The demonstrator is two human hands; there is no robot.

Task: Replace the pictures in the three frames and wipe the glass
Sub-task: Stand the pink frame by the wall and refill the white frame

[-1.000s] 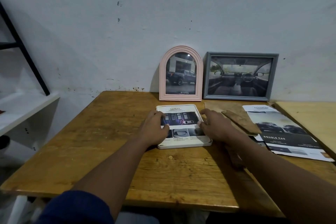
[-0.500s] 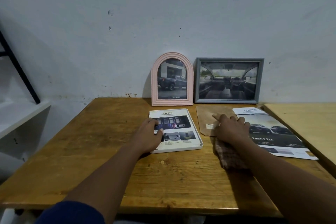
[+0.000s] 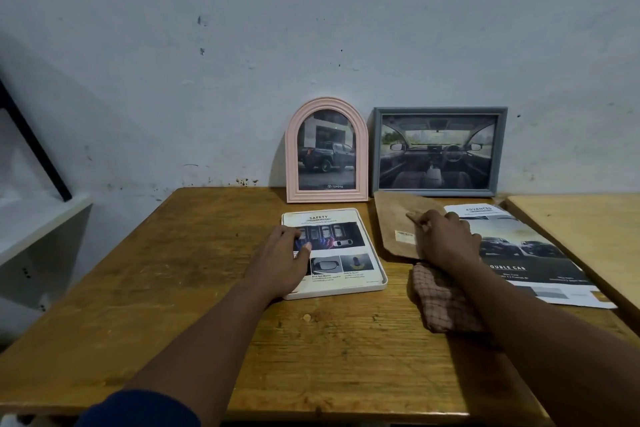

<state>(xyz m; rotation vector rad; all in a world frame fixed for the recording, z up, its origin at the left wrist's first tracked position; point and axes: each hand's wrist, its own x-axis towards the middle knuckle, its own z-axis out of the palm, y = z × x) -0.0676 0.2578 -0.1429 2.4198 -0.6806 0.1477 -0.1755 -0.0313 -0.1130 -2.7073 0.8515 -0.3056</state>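
The left grip (image 3: 287, 260) rests flat and unclenched on the print (image 3: 343, 253) while the right grip (image 3: 445, 239) pinches the backing board (image 3: 391, 218), which may knock the print askew.

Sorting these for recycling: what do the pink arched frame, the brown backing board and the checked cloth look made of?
Pink arched frame: likely moulded plastic, matt, ridged rim. Brown backing board: seemingly fibreboard, dull, flat. Checked cloth: woven fabric, crumpled.
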